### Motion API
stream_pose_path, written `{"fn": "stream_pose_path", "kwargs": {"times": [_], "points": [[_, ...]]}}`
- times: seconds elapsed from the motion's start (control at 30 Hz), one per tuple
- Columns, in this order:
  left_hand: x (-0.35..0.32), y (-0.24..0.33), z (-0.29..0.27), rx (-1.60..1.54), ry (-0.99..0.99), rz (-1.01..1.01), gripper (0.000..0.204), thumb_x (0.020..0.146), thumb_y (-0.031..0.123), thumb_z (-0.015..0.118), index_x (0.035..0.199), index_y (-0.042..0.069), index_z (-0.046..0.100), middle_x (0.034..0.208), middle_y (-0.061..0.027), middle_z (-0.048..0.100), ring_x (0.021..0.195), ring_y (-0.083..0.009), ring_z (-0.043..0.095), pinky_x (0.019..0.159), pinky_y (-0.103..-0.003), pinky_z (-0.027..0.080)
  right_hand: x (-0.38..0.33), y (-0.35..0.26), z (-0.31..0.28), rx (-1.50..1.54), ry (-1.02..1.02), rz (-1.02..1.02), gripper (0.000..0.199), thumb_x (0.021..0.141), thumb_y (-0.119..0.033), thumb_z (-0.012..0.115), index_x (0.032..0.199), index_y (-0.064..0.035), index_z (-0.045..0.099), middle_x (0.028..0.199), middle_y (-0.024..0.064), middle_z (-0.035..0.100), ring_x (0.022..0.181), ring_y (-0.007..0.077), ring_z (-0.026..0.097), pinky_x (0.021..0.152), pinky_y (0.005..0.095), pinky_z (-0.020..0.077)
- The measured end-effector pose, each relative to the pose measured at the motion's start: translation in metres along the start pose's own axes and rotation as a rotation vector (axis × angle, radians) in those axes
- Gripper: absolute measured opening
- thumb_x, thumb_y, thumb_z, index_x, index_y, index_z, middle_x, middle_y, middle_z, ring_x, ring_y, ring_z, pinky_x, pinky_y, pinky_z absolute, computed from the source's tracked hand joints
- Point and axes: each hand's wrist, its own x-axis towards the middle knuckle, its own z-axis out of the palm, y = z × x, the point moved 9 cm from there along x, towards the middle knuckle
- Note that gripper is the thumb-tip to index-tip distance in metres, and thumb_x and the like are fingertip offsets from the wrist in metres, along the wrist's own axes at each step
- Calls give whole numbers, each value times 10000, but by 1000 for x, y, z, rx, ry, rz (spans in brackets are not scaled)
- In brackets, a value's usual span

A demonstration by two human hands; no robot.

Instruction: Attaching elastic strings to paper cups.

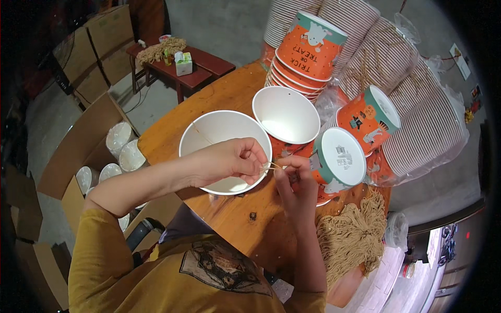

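A large white paper bucket (224,124) stands mouth up on the wooden table in front of me. My left hand (235,159) reaches across its mouth, fingers closed on a thin tan twine (271,166) at the right rim. Just outside that rim, my right hand (296,180) pinches the same twine. More of it lies against the bucket's far-left inner wall. Whether the twine passes through a hole is hidden by my fingers. Behind is a second open white bucket (287,112). Close to my right forearm, a thick bundle of tan twine (355,235) drapes over the table edge.
Orange and green printed buckets (308,49) stand stacked upside down at the back, with more (342,156) on the right. Plastic-wrapped bucket stacks (417,109) lie behind them. An open carton (78,141) at left holds several white buckets. A red bench (201,73) stands beyond the table.
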Motion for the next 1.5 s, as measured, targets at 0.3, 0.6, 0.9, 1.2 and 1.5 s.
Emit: {"fn": "stream_pose_path", "kwargs": {"times": [0.3, 0.6, 0.9, 1.2, 1.5], "points": [[-26, 50, 27, 909, 186, 533, 131, 935, 76, 581, 1031, 39, 498, 887, -44, 561, 780, -152, 571, 749, -277, 477, 0, -10, 14, -305, -74, -196, 38, 866, -43, 674, 862, -32, 638, 688, -80, 449, 605, 5, 385, 535, 173, 320], [-25, 43, 22, 1048, 167, 489, 131, 889, 65, 617, 995, 32, 547, 998, -93, 498, 888, -211, 554, 781, -327, 457, -2, 5, 14, -221, -93, -51, 114, 836, -97, 701, 870, -63, 598, 754, 56, 573, 644, 188, 560, 600, 313, 469], [-30, 48, 27, 1093, 251, 531, 88, 894, 98, 593, 937, 34, 550, 953, -134, 538, 834, -354, 589, 690, -432, 482, -7, -22, 22, -455, -46, -287, 115, 818, -103, 696, 833, -92, 583, 766, 86, 568, 704, 256, 589, 617, 357, 477], [-26, 41, 2, 931, 324, 475, 143, 944, 113, 580, 1080, 70, 599, 932, -52, 614, 886, -161, 602, 797, -299, 472, -8, 5, 17, -142, -32, -64, 86, 854, -69, 677, 837, -65, 593, 737, 35, 583, 639, 118, 564, 593, 264, 466], [-16, 11, -3, 626, 155, 169, 188, 951, 212, 568, 997, 30, 574, 839, -63, 610, 776, -140, 585, 734, -288, 475, -6, 9, 18, -54, -45, 14, 109, 889, -100, 668, 859, -19, 601, 706, -9, 581, 625, 37, 496, 570, 211, 438]]}}
